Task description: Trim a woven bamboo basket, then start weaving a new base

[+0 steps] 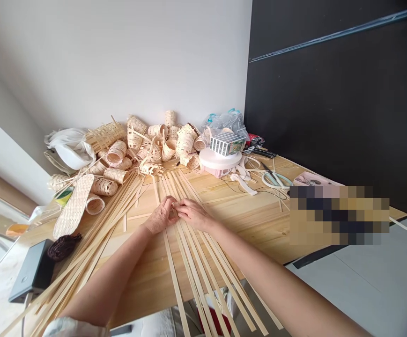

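Observation:
Several long pale bamboo strips (203,267) lie side by side across the wooden table (259,220), their near ends sticking out past its front edge. My left hand (161,216) and my right hand (192,213) meet over the middle of these strips, fingertips pinched together on one strip. Both hands are closed, knuckles up, and they touch each other. A second bundle of strips (94,252) runs diagonally to the left of my left forearm.
Several small woven baskets (147,145) are heaped at the back by the wall, with a white plastic bag (70,147) and a flat woven mat (73,206). A round white box (220,161), scissors (275,178) and cords lie right. A dark device (31,276) sits left.

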Action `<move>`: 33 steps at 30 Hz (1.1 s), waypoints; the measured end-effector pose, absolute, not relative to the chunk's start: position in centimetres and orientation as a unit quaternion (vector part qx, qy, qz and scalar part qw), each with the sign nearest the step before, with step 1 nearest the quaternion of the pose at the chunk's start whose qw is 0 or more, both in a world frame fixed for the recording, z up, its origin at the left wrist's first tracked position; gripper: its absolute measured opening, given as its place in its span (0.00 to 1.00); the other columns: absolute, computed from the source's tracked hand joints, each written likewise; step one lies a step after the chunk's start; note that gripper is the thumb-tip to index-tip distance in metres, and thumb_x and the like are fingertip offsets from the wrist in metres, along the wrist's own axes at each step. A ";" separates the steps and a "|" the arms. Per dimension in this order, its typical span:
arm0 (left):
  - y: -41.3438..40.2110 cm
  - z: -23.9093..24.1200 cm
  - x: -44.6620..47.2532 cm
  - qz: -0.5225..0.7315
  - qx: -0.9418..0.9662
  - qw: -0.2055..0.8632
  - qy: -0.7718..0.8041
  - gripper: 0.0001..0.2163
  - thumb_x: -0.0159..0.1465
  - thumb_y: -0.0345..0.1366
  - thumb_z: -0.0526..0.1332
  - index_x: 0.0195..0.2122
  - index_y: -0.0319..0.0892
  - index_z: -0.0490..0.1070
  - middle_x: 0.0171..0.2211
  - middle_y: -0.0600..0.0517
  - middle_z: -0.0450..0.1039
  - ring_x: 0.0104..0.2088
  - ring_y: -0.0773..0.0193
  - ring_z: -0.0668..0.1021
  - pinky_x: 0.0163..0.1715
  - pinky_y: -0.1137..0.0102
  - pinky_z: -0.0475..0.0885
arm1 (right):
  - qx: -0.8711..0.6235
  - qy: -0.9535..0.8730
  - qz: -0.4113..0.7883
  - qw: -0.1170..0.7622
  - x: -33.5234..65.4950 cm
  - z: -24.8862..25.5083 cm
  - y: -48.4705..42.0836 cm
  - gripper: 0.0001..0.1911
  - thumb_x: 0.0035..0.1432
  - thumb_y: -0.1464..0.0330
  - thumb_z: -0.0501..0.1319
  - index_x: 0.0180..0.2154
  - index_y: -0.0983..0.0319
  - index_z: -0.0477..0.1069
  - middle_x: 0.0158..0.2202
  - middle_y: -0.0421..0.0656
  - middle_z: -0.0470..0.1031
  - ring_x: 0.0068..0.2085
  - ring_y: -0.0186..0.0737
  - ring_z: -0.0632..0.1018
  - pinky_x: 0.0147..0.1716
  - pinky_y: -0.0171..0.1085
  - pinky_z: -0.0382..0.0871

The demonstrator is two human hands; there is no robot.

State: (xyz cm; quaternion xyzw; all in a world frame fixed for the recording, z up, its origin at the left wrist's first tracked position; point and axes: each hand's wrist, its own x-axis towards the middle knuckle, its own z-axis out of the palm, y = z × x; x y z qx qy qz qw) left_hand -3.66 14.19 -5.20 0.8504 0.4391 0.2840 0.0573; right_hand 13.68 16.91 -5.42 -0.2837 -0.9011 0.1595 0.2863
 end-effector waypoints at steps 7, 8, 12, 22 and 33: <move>14.1 -3.3 -4.3 0.236 0.845 0.115 0.466 0.21 0.55 0.31 0.60 0.49 0.42 0.55 0.43 0.47 0.64 0.39 0.63 0.73 0.40 0.65 0.71 | -0.275 -0.911 0.125 0.280 13.5 -5.6 16.6 0.10 0.57 0.72 0.55 0.39 0.61 0.73 0.36 0.43 0.65 0.41 0.39 0.66 0.43 0.39 0.61; 14.2 -2.7 -4.7 0.233 0.848 0.119 0.461 0.20 0.56 0.30 0.59 0.49 0.42 0.56 0.44 0.46 0.64 0.39 0.64 0.73 0.40 0.66 0.71 | -0.275 -0.912 0.121 0.280 13.6 -5.7 16.6 0.11 0.57 0.72 0.55 0.40 0.61 0.73 0.36 0.43 0.65 0.40 0.40 0.66 0.43 0.39 0.61; 13.6 -1.1 -6.8 0.187 0.855 0.061 0.481 0.17 0.56 0.23 0.54 0.47 0.42 0.64 0.45 0.48 0.67 0.42 0.64 0.73 0.44 0.66 0.70 | -0.274 -0.915 0.109 0.276 13.6 -5.8 16.6 0.11 0.57 0.71 0.55 0.41 0.61 0.73 0.35 0.44 0.64 0.40 0.39 0.65 0.42 0.39 0.61; 8.0 -3.6 -7.8 0.086 0.863 -0.069 0.494 0.17 0.62 0.35 0.53 0.53 0.41 0.61 0.52 0.44 0.64 0.53 0.56 0.66 0.52 0.58 0.63 | -0.268 -0.920 0.083 0.274 13.8 -5.7 16.3 0.11 0.58 0.72 0.54 0.39 0.60 0.73 0.34 0.43 0.63 0.38 0.39 0.64 0.40 0.38 0.60; 9.6 -4.0 -5.6 0.140 0.854 -0.069 0.497 0.15 0.62 0.37 0.55 0.49 0.39 0.63 0.47 0.43 0.68 0.50 0.56 0.69 0.49 0.59 0.66 | -0.270 -0.921 0.075 0.270 13.7 -5.6 16.3 0.12 0.57 0.73 0.54 0.41 0.61 0.73 0.35 0.44 0.65 0.39 0.39 0.65 0.41 0.38 0.61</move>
